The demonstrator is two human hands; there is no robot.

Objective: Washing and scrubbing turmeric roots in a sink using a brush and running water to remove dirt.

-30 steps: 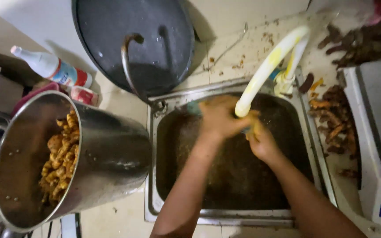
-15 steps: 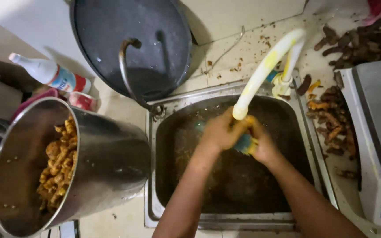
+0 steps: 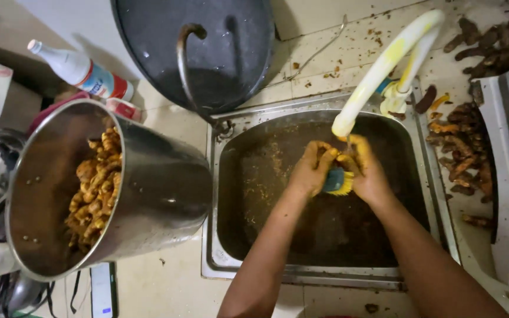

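Hands meet under the spout (image 3: 344, 125) over the steel sink (image 3: 325, 277): the left hand (image 3: 310, 168) and right hand (image 3: 365, 171) close from either side on a blue-and-yellow brush (image 3: 338, 181), its bristles pointing toward the person.

Warm, dim indoor light, yellowish cast. Sink (image 3: 325, 277) basin dark, detail lost in shadow. Soft glare on steel pot (image 3: 166, 188) wall and white faucet spout (image 3: 384, 65) toward 1 o'clock. Dark lid (image 3: 207, 47) at 12 o'clock shows faint reflections. Wide-angle bending at edges; slight motion softness on the hands.
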